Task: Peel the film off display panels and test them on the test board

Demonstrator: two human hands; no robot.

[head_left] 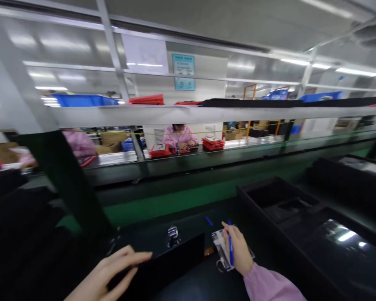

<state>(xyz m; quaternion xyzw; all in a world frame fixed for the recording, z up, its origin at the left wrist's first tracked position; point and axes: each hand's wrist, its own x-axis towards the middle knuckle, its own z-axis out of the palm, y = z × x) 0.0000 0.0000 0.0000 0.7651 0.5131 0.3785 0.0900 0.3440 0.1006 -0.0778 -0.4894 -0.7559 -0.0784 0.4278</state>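
My left hand [111,274] lies at the bottom left with its fingers stretched along the top edge of a flat black panel [172,261], thumb under it. My right hand [238,251], in a pink sleeve, is closed round a blue pen [230,246] and rests on a small white printed card or bag [221,246] on the dark worktop. A small shiny metal clip [173,235] sits just beyond the black panel.
A black moulded tray [282,200] and a glossy black panel [341,242] lie to the right. A green conveyor belt [181,200] runs across ahead. Beyond it a person in pink [179,136] works beside red trays [213,143]. A dark upright post [69,184] stands left.
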